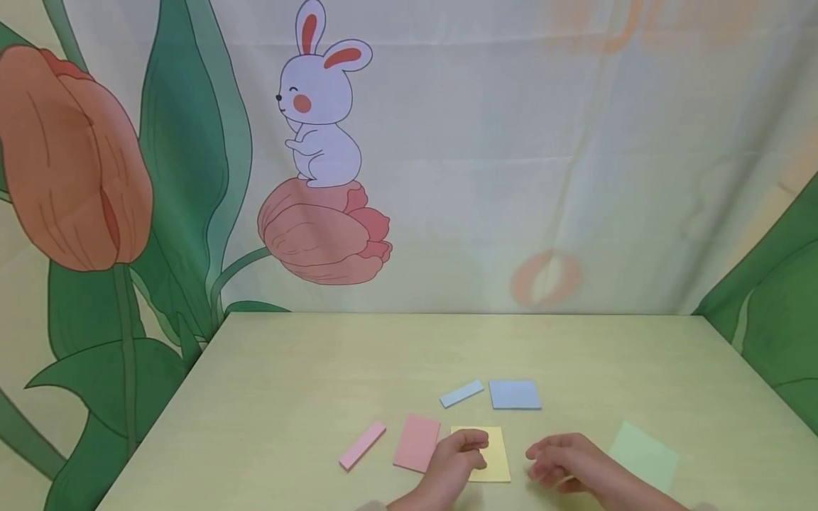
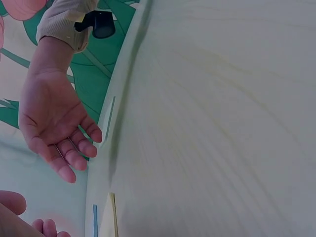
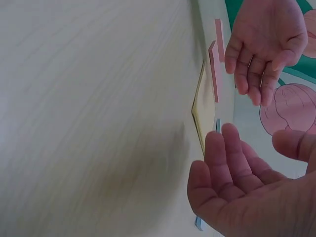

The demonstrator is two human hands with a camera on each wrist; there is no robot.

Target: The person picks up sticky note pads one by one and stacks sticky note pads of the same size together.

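My left hand is above the table, fingers bent and apart from the thumb, holding nothing. Below and partly behind it lies a yellow pad that looks like sticky notes, with a pink pad just to its left. To the right, my right hand hovers with loosely curved fingers, also bare; the right wrist view shows its fingers spread a little. A pale green square pad lies beyond that forearm, partly covered by it.
Behind the yellow pad lie a blue pad and a narrow light-blue strip. A narrow pink strip is at the left. The pale table ends at a printed cloth backdrop.
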